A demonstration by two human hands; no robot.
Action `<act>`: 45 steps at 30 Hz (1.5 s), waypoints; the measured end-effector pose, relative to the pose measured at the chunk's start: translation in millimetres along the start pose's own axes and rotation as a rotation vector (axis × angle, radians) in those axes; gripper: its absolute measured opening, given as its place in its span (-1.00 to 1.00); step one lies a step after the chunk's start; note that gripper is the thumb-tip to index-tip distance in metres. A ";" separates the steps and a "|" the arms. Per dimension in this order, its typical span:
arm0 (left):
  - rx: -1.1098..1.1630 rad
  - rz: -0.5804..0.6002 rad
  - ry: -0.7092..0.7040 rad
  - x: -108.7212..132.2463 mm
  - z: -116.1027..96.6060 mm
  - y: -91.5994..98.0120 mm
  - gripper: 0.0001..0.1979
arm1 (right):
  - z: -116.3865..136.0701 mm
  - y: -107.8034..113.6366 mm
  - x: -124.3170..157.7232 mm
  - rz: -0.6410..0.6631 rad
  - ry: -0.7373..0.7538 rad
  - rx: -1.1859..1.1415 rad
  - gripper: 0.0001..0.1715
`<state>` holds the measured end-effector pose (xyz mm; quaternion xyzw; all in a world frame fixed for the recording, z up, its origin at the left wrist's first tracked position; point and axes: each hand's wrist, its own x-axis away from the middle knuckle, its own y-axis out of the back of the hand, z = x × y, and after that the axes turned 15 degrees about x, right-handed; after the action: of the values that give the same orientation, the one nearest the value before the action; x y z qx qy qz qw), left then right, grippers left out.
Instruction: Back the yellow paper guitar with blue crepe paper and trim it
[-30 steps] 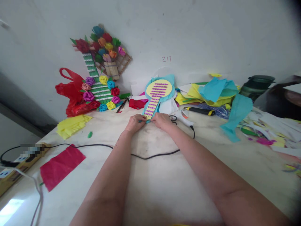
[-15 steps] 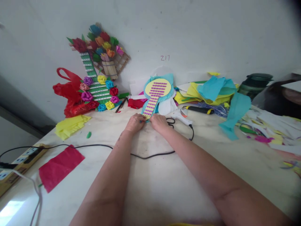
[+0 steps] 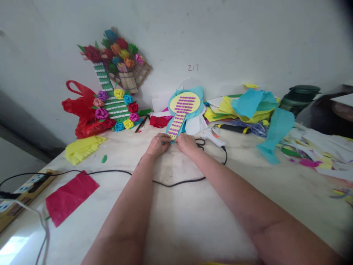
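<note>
A yellow paper piece [image 3: 185, 103] with purple strips has a round top and a narrow stem, backed by blue crepe paper [image 3: 200, 94]. It lies at the back of the table. My left hand [image 3: 158, 144] is closed on the left side of the stem's lower end. On the other side, my right hand [image 3: 188, 144] pinches the blue edge at that same end. The fingertips of both hands are close together, and what lies under them is partly hidden. A white glue gun [image 3: 212, 138] rests just right of my right hand.
Behind on the left stand a green-and-white striped craft with paper flowers [image 3: 117, 105] and a red bag [image 3: 85, 114]. Red paper [image 3: 71, 198], a power strip [image 3: 27, 187] and a black cable [image 3: 176, 183] lie nearer. Crepe paper [image 3: 253, 105], a cutter [image 3: 233, 129] and scraps lie right.
</note>
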<state>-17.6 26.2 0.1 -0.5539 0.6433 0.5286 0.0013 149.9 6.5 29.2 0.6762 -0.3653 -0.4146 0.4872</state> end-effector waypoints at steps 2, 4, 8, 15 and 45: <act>0.005 0.012 -0.008 -0.2 0.8 0.6 -0.80 | -0.2 -1.7 -0.9 0.006 -0.009 -0.006 -0.68; 0.012 0.017 0.000 -0.2 1.1 1.4 -0.80 | -0.8 -2.6 -1.5 0.004 -0.008 -0.012 -0.69; 0.045 0.013 0.037 0.2 1.5 2.7 -0.80 | -4.3 -2.9 -3.0 0.022 -0.023 -0.060 -0.69; 0.132 -0.009 0.097 1.9 4.4 2.4 -0.82 | -15.7 0.5 -3.3 0.043 -0.020 -0.122 -0.69; 0.221 -0.010 0.150 1.1 5.5 2.2 -0.83 | 0.4 -2.6 -3.8 0.031 -0.004 -0.014 -0.68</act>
<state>-22.8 28.7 -1.5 -0.5916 0.6931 0.4115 0.0168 148.3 10.5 27.5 0.6661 -0.3739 -0.4109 0.4977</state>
